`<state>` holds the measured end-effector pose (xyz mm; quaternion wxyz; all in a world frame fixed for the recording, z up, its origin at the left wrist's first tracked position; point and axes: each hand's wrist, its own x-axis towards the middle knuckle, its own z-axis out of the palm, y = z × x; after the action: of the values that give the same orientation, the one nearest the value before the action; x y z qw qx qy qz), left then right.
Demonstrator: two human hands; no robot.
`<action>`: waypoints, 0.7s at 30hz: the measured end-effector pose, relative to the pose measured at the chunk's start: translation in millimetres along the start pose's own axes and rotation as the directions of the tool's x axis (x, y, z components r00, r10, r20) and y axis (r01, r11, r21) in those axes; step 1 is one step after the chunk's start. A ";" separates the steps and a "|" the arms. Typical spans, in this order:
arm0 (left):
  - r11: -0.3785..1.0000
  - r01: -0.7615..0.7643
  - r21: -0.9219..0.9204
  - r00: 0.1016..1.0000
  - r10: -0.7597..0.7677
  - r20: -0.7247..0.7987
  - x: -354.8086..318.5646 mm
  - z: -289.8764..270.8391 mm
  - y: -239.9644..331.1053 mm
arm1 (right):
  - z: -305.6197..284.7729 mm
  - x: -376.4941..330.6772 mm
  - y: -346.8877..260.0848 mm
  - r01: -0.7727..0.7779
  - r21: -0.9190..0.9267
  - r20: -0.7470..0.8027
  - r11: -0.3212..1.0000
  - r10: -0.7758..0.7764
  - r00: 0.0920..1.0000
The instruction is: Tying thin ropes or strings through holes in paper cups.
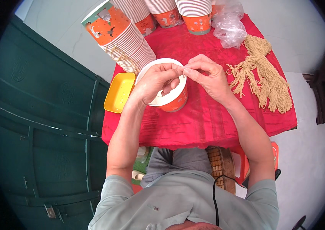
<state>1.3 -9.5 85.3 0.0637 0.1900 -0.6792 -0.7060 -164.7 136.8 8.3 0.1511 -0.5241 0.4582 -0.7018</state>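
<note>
An orange paper bucket [176, 104] with a white rim stands upright on the red tablecloth in front of me. Over its opening, my left hand [156, 79] and my right hand [210, 78] meet with thumbs and forefingers pinched together. A tiny thing shows at the right fingertips, too small to name; whatever the left fingers hold is hidden. To the left of the bucket sits a shallow yellow tray [110, 100] with small bits in it. A bundle of tan cords [266, 76] lies on the cloth to the right of my right hand.
A tall leaning stack of paper buckets [132, 46] stands behind the tray, with cords hanging on its side. More bucket stacks [195, 17] line the far edge beside a clear plastic bag [229, 28]. Dark green doors [43, 115] are at the left; a red stool [241, 165] is below right.
</note>
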 end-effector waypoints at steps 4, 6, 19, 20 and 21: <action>0.999 0.006 0.045 0.999 -0.008 0.047 -2.8 0.8 2.0 | 0.4 -1.4 6.3 0.023 0.006 -0.006 1.000 -0.023 1.000; 0.998 0.014 0.065 0.999 -0.017 0.049 -3.2 2.2 1.8 | 0.4 -1.5 7.3 0.025 -0.008 -0.015 1.000 -0.025 1.000; 0.980 -0.068 0.185 0.994 0.083 -0.077 -2.5 1.8 -4.0 | 2.7 -4.4 13.1 -0.177 0.026 -0.011 0.984 0.177 0.984; 0.981 -0.069 0.180 0.992 0.087 -0.093 -2.6 2.0 -3.7 | 2.6 -4.6 12.9 -0.183 0.013 -0.022 0.983 0.183 0.983; 0.981 -0.069 0.180 0.992 0.087 -0.093 -2.4 2.0 -3.5 | 2.5 -4.5 11.8 -0.188 -0.001 -0.034 0.982 0.188 0.982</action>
<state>3.4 -6.6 82.2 0.1081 0.2033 -0.7420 -0.6296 -163.9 132.4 -3.8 0.2080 -0.4668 0.5097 -0.6921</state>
